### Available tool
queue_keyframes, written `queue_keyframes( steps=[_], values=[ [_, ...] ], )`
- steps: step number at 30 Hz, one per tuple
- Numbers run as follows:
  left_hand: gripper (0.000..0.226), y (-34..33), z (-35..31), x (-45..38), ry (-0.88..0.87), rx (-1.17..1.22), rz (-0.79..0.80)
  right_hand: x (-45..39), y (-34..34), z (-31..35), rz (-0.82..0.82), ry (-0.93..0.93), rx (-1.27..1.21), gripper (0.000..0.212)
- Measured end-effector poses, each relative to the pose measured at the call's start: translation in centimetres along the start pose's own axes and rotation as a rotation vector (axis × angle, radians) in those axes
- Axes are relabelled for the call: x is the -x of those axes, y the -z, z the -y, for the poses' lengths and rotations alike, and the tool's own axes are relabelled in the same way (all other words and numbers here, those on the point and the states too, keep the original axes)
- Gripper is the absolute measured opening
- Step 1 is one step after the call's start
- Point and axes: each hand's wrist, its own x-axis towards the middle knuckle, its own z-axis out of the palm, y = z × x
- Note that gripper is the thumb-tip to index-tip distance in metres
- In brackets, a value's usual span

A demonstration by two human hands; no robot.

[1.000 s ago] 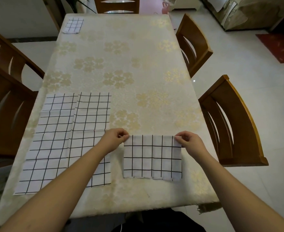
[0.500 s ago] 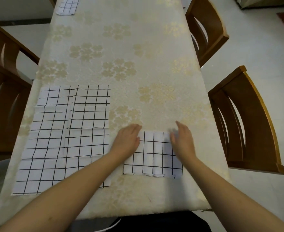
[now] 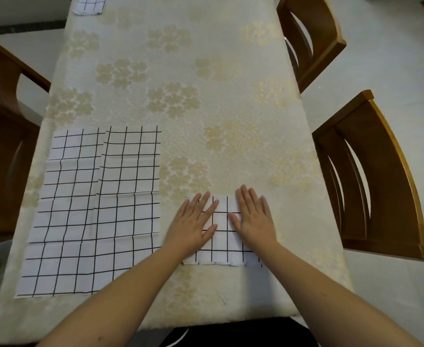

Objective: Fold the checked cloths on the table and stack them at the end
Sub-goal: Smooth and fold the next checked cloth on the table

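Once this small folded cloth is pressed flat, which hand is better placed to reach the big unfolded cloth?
Probably the left hand. It lies on the folded cloth nearest the big unfolded cloth. The right hand would have to cross over.

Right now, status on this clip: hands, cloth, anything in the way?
Left hand and right hand flat, open, pressing the folded cloth. Unfolded checked cloths lie left of it, one folded cloth at the far end. Nothing in the way.
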Motion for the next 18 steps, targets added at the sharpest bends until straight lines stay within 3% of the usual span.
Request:
queue_keyframes(
  steps=[6,9,10,14,18],
  values=[
    [0.061,1.0,2.0,-0.2,0.049,0.08,-0.072,-0.4,2.0,-5.2,0.036,0.104,0.015,0.066],
    [0.037,2.3,2.6,-1.9,0.057,0.134,-0.272,-1.5,3.9,-5.5,-0.038,0.075,-0.046,0.044],
    [0.028,3.0,2.6,-2.6,0.102,0.16,-0.274,-1.9,4.5,-5.5,-0.043,0.054,-0.064,0.039],
    [0.024,5.6,2.5,-5.1,0.289,0.207,-0.002,-4.0,6.8,-4.9,0.124,-0.081,-0.042,0.031],
    [0.017,6.8,2.6,-5.8,0.298,0.245,0.214,-5.2,8.1,-4.1,0.166,-0.058,-0.01,0.013]
  ],
)
